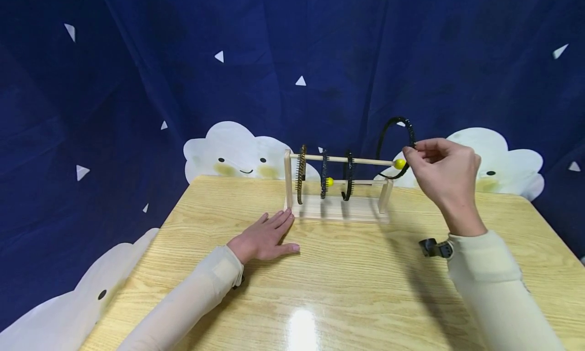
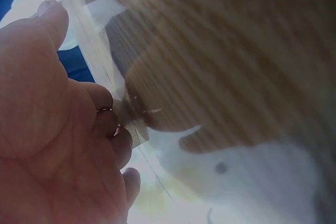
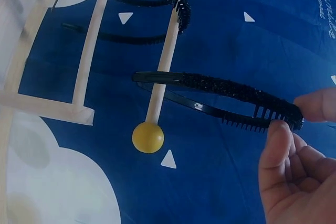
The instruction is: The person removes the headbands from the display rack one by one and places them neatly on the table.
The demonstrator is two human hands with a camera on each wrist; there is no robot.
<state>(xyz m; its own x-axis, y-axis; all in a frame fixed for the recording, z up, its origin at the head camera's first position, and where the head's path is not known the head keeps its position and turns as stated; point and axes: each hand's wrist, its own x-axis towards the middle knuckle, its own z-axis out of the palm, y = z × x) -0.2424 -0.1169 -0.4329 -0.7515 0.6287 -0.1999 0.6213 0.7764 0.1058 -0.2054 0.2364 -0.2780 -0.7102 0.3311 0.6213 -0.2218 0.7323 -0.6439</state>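
Note:
A wooden rack [image 1: 288,181] with two rods stands on the table, each rod tipped with a yellow ball. My right hand [image 1: 445,176] pinches a black toothed headband [image 3: 226,88] between thumb and fingers, at its top curve. That headband's two arms lie about the upper rod [image 3: 169,48], close to the yellow ball [image 3: 148,137]. Farther along the same rod hang a brown-gold headband [image 1: 300,176], a dark blue headband [image 1: 324,173] and another black headband [image 1: 350,173]. My left hand [image 1: 267,237] rests palm down on the table, fingertips at the rack base's left front corner.
The wooden table [image 1: 347,275] spreads in front of the rack. Behind it hangs a dark blue cloth [image 1: 274,46] with white triangles and clouds. The lower rod's yellow ball [image 1: 329,182] sits between the hanging headbands.

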